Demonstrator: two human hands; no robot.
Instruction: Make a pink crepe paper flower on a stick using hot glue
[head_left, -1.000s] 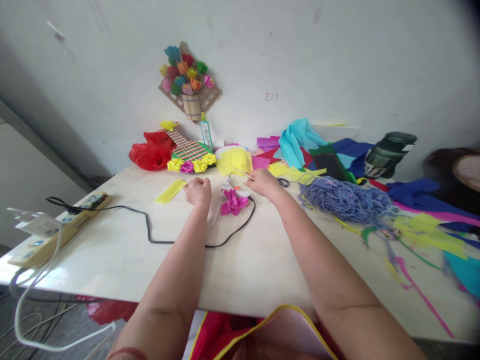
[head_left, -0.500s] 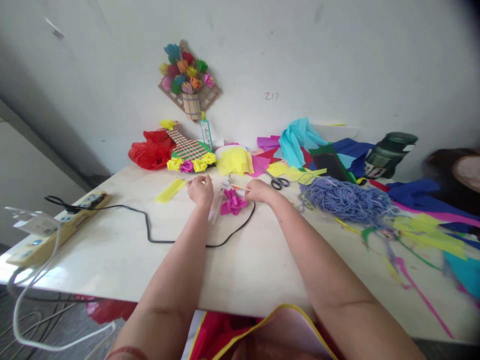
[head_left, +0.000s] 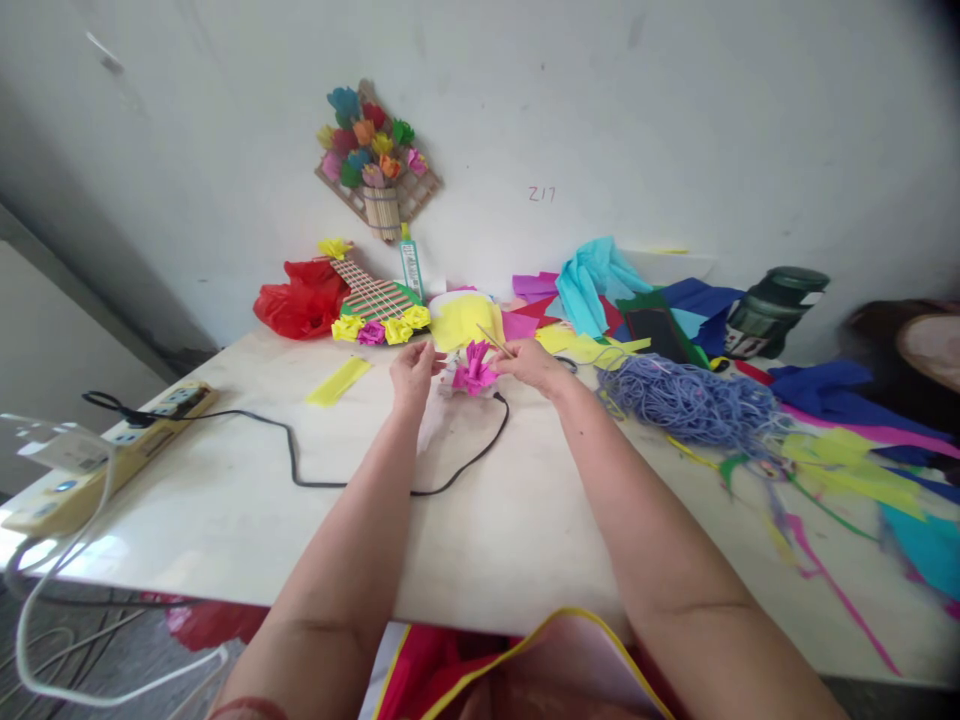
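Note:
A magenta paper flower (head_left: 475, 372) stands up between my two hands, above a whitish object I cannot make out. My right hand (head_left: 534, 366) is closed on a thin wooden stick (head_left: 492, 339) that points up and left. Its fingertips also meet the flower's right edge. Just left of the flower, my left hand (head_left: 412, 372) has its fingers pinched together; what they hold, if anything, is too small to name. A black cord (head_left: 487, 450) ends beside the flower, and a translucent plastic piece (head_left: 433, 420) lies near my left wrist.
A yellow power strip (head_left: 120, 460) lies at left. Behind stand a guitar-shaped craft (head_left: 381, 297), red plastic (head_left: 300, 300) and a glue bottle (head_left: 410, 262). At right are tangled blue yarn (head_left: 690, 400), coloured paper (head_left: 596, 285) and a dark green bottle (head_left: 776, 310). A yellow strip (head_left: 339, 381) lies left.
The flower has risen off the tabletop and turned more upright. The stick now tilts upward instead of lying nearly level. My left hand has moved slightly right, towards the flower.

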